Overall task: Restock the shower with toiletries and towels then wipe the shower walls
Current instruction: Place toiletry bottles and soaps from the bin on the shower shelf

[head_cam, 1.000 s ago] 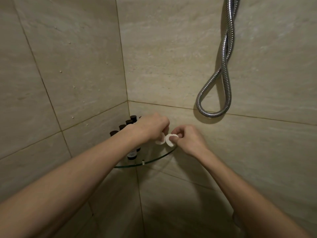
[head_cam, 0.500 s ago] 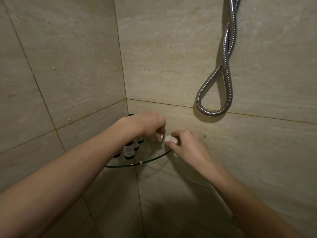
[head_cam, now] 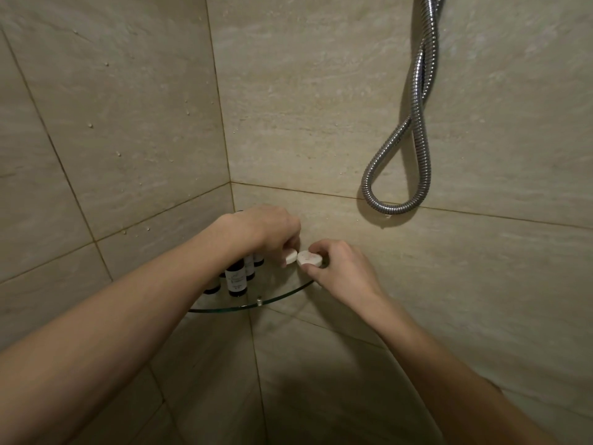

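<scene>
Head view of a tiled shower corner during the restocking step. A glass corner shelf (head_cam: 282,295) carried a short row of dark bottles (head_cam: 236,281) with pale labels, standing upright toward the corner; the left forearm hid part of the row, so their count could not be told. Each hand held one small white soap. The left hand (head_cam: 266,232) reached in from above, its fingertips closed on the left soap (head_cam: 291,255); the right hand (head_cam: 340,268) pinched the right soap (head_cam: 309,259) between thumb and forefinger. The two soaps were just beside each other — touching or nearly so — above the bare right part of the shelf, close to the right wall (head_cam: 481,284). Whether either soap already rested on the glass could not be told from this angle.

Judged from the scene, the step in hand was the placing of toiletries: the bottles were set, the soaps were being set. No towel or cloth was in view, so the towel and wall-wiping steps appeared not yet begun. The next move would call for lowering both soaps flat onto the glass clear of the bottles and of the shelf's front edge, then letting go without nudging the row — a knocked bottle could tip off the open rim. A metal hose (head_cam: 414,130) hung looped on the right wall, well apart from the hands.
</scene>
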### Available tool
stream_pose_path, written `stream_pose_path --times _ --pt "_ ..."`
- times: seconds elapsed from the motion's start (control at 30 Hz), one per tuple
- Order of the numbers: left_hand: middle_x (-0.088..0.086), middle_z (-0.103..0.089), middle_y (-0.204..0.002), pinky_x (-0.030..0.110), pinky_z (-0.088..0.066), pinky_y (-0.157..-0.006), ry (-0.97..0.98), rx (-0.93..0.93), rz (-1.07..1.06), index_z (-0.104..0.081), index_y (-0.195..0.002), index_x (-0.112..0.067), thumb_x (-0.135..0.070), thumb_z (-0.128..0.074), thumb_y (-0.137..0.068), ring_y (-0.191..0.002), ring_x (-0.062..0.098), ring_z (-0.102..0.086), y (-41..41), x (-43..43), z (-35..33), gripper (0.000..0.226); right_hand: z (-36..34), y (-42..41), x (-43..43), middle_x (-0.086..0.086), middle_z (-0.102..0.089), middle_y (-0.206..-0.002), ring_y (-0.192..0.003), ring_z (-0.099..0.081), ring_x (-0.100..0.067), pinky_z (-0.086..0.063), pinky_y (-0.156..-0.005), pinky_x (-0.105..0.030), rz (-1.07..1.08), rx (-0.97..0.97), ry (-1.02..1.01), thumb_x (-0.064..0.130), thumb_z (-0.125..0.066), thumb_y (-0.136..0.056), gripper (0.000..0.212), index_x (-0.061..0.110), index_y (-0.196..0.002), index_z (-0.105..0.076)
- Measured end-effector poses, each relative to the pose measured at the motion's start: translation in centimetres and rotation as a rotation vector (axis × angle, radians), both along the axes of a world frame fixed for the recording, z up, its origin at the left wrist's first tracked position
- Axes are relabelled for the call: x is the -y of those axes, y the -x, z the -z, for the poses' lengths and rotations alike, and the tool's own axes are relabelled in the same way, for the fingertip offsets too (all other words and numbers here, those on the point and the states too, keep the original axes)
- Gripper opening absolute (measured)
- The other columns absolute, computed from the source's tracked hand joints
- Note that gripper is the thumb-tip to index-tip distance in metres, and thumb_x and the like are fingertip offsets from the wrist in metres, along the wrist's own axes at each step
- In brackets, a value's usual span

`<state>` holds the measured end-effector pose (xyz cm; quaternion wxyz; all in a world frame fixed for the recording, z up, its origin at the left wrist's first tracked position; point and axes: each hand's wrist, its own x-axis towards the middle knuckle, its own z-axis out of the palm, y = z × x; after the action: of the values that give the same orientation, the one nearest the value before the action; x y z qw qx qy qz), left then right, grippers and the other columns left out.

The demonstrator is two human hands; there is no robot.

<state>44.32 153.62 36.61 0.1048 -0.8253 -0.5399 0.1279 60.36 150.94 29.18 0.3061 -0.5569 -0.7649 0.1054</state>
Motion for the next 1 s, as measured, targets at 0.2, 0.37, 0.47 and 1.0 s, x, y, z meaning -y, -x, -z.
stream_pose_path --times 0.2,0.37,0.47,1.0 --pt "-0.008 -0.071 -0.091 0.035 -0.056 -0.076 0.011 0.012 -0.027 -0.071 -0.102 -0.028 -0.043 -0.079 -0.08 -0.084 0.016 -0.066 0.3 0.2 -0.3 0.027 -0.1 0.4 -0.1 0.007 -0.074 -0.108 -0.103 -0.067 -0.019 -0.057 -0.083 -0.039 0.008 0.008 0.034 0.041 -0.071 -0.083 0.031 0.03 -0.112 -0.071" --pt "-0.012 -0.064 -0.088 0.028 -0.047 -0.069 -0.012 0.122 -0.001 -0.071 -0.105 -0.027 -0.039 -0.079 -0.082 -0.089 0.014 -0.064 0.8 0.6 -0.8 0.027 -0.5 0.5 0.4 0.006 -0.073 -0.114 -0.108 -0.068 -0.02 -0.057 -0.085 -0.041 0.011 0.028 -0.02 0.044 -0.069 -0.083 0.037 0.029 -0.117 -0.068" --pt "-0.01 -0.069 -0.099 0.032 -0.053 -0.078 -0.075 0.19 0.037 -0.069 -0.111 -0.024 -0.038 -0.077 -0.084 -0.096 0.014 -0.064 1.3 1.5 -1.7 0.031 -1.3 1.0 1.3 0.009 -0.071 -0.117 -0.107 -0.067 -0.016 -0.056 -0.086 -0.039 -0.03 -0.009 -0.147 0.044 -0.066 -0.086 0.038 0.029 -0.121 -0.066" --pt "-0.012 -0.066 -0.119 0.021 -0.046 -0.085 -0.543 0.62 -0.024 -0.064 -0.126 -0.028 -0.037 -0.062 -0.096 -0.102 0.0 -0.053 8.0 11.0 -3.0 0.032 -0.6 6.2 5.1 0.016 -0.065 -0.083 -0.072 -0.058 0.003 -0.05 -0.066 -0.025 -0.218 -0.082 -0.076 0.062 -0.07 -0.08 0.039 0.033 -0.107 -0.068"
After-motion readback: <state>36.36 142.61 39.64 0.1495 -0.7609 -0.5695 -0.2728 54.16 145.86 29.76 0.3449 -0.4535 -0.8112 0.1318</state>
